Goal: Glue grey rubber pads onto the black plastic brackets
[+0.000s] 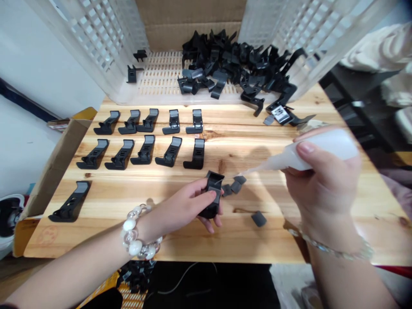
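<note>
My left hand [188, 206] is closed round a black plastic bracket [212, 193], held just above the wooden table [244, 146] near its front edge. My right hand [318, 184] grips a white squeeze bottle [309, 152] whose thin nozzle points left toward the top of that bracket. Several small grey pads [234, 186] lie on the wood right of the bracket, and one more grey pad [259, 219] lies nearer the front edge. Finished-looking brackets with grey pads [144, 150] stand in rows on the table's left half.
A white slatted crate [161, 79] lies on its side at the back, with a heap of black brackets [238, 64] spilling onto the table. A cardboard box [48, 167] borders the left edge. Someone's pale sleeve [380, 51] shows at the far right.
</note>
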`<move>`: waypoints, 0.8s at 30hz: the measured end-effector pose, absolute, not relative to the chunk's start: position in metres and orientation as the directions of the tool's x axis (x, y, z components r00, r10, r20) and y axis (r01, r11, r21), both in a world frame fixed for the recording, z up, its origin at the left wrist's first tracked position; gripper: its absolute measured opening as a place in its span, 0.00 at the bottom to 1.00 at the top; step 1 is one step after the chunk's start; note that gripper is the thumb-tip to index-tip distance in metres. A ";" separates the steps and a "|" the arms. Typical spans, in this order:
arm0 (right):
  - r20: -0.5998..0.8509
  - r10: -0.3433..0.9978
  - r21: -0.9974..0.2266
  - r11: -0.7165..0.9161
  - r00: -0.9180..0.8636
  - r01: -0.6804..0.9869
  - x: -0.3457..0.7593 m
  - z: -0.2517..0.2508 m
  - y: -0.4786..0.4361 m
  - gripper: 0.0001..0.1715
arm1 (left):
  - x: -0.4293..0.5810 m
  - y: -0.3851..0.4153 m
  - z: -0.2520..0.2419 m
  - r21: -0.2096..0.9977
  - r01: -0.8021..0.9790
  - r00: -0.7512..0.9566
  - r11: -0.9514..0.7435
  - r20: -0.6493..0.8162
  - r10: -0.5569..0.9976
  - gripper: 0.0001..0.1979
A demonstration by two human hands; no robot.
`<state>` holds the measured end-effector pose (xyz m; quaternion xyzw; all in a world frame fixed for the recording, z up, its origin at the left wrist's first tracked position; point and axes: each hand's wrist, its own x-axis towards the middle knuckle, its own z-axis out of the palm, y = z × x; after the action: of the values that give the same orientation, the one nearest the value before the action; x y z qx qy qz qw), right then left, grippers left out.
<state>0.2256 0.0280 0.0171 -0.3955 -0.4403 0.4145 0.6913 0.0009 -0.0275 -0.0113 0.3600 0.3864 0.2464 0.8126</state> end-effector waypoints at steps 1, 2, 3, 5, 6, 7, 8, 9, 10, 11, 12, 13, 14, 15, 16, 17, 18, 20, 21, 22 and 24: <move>0.284 0.919 -0.912 0.347 0.273 -0.219 0.226 0.017 0.028 0.06 | 0.001 -0.027 -0.011 0.773 -0.124 0.579 0.622 -0.452 0.678 0.10; 0.287 0.917 -0.912 0.349 0.276 -0.214 0.226 0.017 0.027 0.05 | 0.001 -0.027 -0.010 0.770 -0.126 0.578 0.625 -0.455 0.677 0.10; 0.289 0.916 -0.913 0.351 0.278 -0.208 0.226 0.017 0.027 0.05 | 0.002 -0.027 -0.010 0.768 -0.126 0.576 0.628 -0.459 0.676 0.10; 0.295 0.910 -0.913 0.358 0.291 -0.195 0.225 0.018 0.026 0.06 | 0.002 -0.026 -0.009 0.766 -0.122 0.570 0.631 -0.466 0.677 0.09; 0.300 0.905 -0.912 0.364 0.301 -0.188 0.225 0.018 0.026 0.06 | 0.002 -0.026 -0.008 0.768 -0.119 0.567 0.629 -0.468 0.678 0.09; 0.304 0.900 -0.910 0.372 0.313 -0.183 0.224 0.018 0.026 0.06 | 0.002 -0.026 -0.008 0.771 -0.118 0.564 0.626 -0.466 0.681 0.09; 0.310 0.893 -0.907 0.381 0.327 -0.181 0.223 0.018 0.025 0.07 | 0.002 -0.026 -0.008 0.774 -0.120 0.562 0.622 -0.463 0.685 0.09; 0.314 0.887 -0.903 0.389 0.339 -0.181 0.223 0.018 0.025 0.07 | 0.002 -0.025 -0.007 0.777 -0.125 0.560 0.617 -0.458 0.690 0.09; 0.317 0.883 -0.900 0.395 0.347 -0.183 0.222 0.019 0.025 0.07 | 0.002 -0.026 -0.007 0.779 -0.132 0.559 0.613 -0.452 0.695 0.09; 0.320 0.881 -0.898 0.400 0.349 -0.184 0.222 0.019 0.025 0.07 | 0.002 -0.026 -0.007 0.780 -0.140 0.557 0.610 -0.448 0.699 0.09; 0.324 0.880 -0.896 0.403 0.348 -0.184 0.222 0.019 0.025 0.07 | 0.002 -0.026 -0.007 0.780 -0.146 0.555 0.609 -0.445 0.703 0.08; 0.328 0.880 -0.895 0.406 0.344 -0.184 0.221 0.019 0.025 0.07 | 0.001 -0.026 -0.007 0.780 -0.149 0.553 0.608 -0.444 0.705 0.08; 0.329 0.881 -0.895 0.405 0.339 -0.185 0.221 0.020 0.024 0.06 | 0.001 -0.026 -0.007 0.780 -0.150 0.550 0.607 -0.444 0.707 0.08; 0.327 0.883 -0.896 0.403 0.336 -0.187 0.221 0.020 0.024 0.06 | 0.001 -0.026 -0.007 0.781 -0.149 0.547 0.606 -0.445 0.709 0.08; 0.326 0.883 -0.895 0.403 0.338 -0.189 0.221 0.021 0.024 0.07 | 0.000 -0.026 -0.006 0.782 -0.148 0.545 0.605 -0.446 0.710 0.08; 0.328 0.880 -0.893 0.408 0.343 -0.191 0.221 0.021 0.024 0.07 | 0.000 -0.026 -0.006 0.784 -0.145 0.544 0.603 -0.446 0.710 0.08; 0.333 0.876 -0.890 0.414 0.348 -0.193 0.221 0.021 0.024 0.07 | 0.000 -0.026 -0.006 0.784 -0.144 0.545 0.603 -0.446 0.710 0.08; 0.351 0.866 -0.881 0.435 0.357 -0.187 0.221 0.020 0.024 0.07 | 0.000 -0.026 -0.007 0.780 -0.149 0.549 0.608 -0.446 0.707 0.08; 0.362 0.859 -0.878 0.444 0.361 -0.178 0.221 0.019 0.024 0.07 | 0.000 -0.025 -0.007 0.773 -0.154 0.551 0.615 -0.449 0.703 0.08; 0.372 0.853 -0.876 0.453 0.367 -0.163 0.222 0.018 0.025 0.07 | 0.001 -0.025 -0.008 0.764 -0.160 0.554 0.625 -0.455 0.698 0.08; 0.399 0.832 -0.872 0.474 0.385 -0.121 0.222 0.015 0.026 0.08 | 0.001 -0.024 -0.009 0.741 -0.172 0.557 0.649 -0.470 0.684 0.08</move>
<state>0.2219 0.0257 0.0148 -0.3961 -0.4491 0.3257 0.7317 0.0011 -0.0243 -0.0087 0.3271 0.3913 0.2613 0.8195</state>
